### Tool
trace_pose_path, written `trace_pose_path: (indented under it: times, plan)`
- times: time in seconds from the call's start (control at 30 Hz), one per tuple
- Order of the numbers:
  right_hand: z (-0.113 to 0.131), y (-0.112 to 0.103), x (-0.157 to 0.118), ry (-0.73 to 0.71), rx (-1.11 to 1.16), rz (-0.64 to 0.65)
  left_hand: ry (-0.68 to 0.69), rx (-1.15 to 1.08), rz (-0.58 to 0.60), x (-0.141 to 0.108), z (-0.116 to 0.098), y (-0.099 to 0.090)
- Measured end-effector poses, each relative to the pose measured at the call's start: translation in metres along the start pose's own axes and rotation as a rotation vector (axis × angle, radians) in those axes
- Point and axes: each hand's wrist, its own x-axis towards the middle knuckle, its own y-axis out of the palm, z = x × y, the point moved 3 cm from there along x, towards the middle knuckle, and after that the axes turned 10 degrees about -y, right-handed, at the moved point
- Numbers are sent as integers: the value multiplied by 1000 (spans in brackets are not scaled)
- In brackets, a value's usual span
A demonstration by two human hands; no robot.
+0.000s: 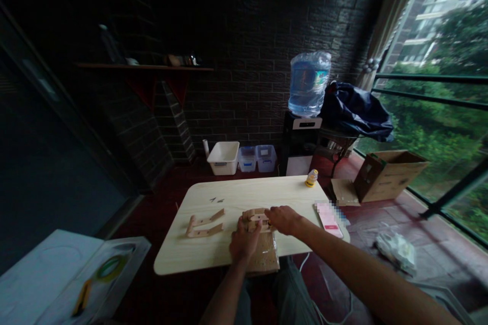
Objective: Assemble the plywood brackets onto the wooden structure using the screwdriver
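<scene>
Left hand [243, 239] is grasping the wooden piece [253, 213], fingers wrapping its left side. Right hand [285, 219] is bending its fingers at the piece's right end; cannot tell whether they are clasping it. Cardboard [266, 254] is lying on the near side of the fingers. Wooden frame [209, 232] is resting on the tabletop [236, 190], left of the left fingers; phone [328, 217] is lying right of the right fingers.

Table [244, 193], pale: bears one wooden piece [250, 214], left hand [244, 241] holding it with thumb on top, right hand [285, 219] at its right end; cardboard [264, 256] at near edge; forked wooden frame [206, 232], left; yellow-based bottle [311, 179], far right corner; phone [328, 218], right side.
</scene>
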Motion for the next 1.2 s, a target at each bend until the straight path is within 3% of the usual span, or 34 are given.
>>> trace_pose_path:
  times: [0.3, 0.53, 0.8, 1.1, 1.2]
  plan:
    - [3, 5, 8, 156, 43, -47, 32, 4, -5, 1, 0, 3]
    - [6, -3, 2, 31, 9, -53, 21, -8, -15, 2, 3, 3]
    - [1, 7, 15, 189, 86, -71, 40, -7, -5, 3, 2, 1]
    - [10, 5, 15, 66, 44, -40, 7, -2, 14, 1, 1, 0]
    - [3, 10, 16, 123, 11, -47, 13, -13, 11, 1, 0, 0]
